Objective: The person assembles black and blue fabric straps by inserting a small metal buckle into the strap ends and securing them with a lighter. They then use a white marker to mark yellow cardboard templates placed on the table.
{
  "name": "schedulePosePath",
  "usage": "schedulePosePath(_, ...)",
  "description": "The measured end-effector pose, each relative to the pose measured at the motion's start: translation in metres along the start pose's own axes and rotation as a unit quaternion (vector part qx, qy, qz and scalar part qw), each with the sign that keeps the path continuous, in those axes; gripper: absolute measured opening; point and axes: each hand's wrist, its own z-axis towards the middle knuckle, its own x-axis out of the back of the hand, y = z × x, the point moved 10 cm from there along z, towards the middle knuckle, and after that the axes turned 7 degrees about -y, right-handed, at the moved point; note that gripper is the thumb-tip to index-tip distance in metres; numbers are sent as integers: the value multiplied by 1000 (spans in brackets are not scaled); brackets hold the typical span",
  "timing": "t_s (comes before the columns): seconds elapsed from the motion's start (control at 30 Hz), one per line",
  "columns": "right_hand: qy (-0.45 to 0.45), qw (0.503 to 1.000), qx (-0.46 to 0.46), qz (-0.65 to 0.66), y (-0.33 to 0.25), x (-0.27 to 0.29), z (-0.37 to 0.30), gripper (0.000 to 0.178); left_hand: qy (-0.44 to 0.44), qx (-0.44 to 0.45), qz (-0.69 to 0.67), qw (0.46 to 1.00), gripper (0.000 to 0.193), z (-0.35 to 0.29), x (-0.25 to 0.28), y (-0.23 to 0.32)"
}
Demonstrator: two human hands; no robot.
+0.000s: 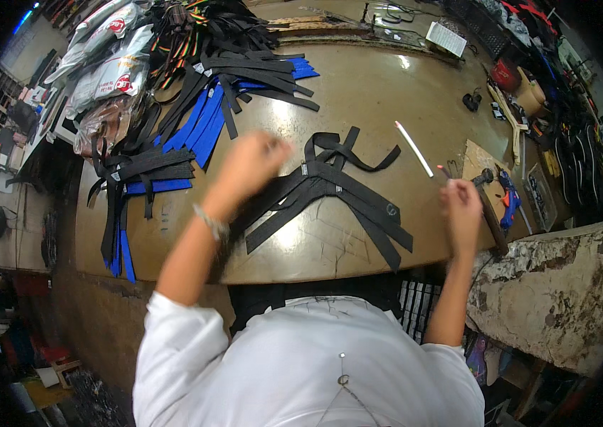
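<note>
Black strap assembly [330,188] lies flat mid-table, straps fanning toward the near edge. Left hand [248,164] is over its left side, blurred, fingers curled; can't tell if it grips anything. Right hand [461,206] is apart from the straps at the table's [387,92] right edge, closed round a thin tool [445,171], next to a hammer [490,206]. White stick [414,148] lies btwn. Blue & black strips [194,128] piled far left

The strap assembly [330,192] lies on the table [387,92] between the left hand [251,164] and right hand [461,206], the strap pile [173,135] far left, the hammer [490,206] right.
</note>
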Motion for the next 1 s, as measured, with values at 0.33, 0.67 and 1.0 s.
schedulePosePath(0.33, 152, 980, 72, -102, -41, 41, -4, 24, 13, -42, -146, 988, 40, -34, -29, 21)
schedulePosePath(0.67, -171, 973, 24, 153, -33, -228, -2, 22, -114, 5, -199, 973, 31, -21, -52, 17)
schedulePosePath(1.0, -197, 966, 143, 86, -56, -225, -13, 12, -93, 2, -227, 969, 29, -36, -50, 6)
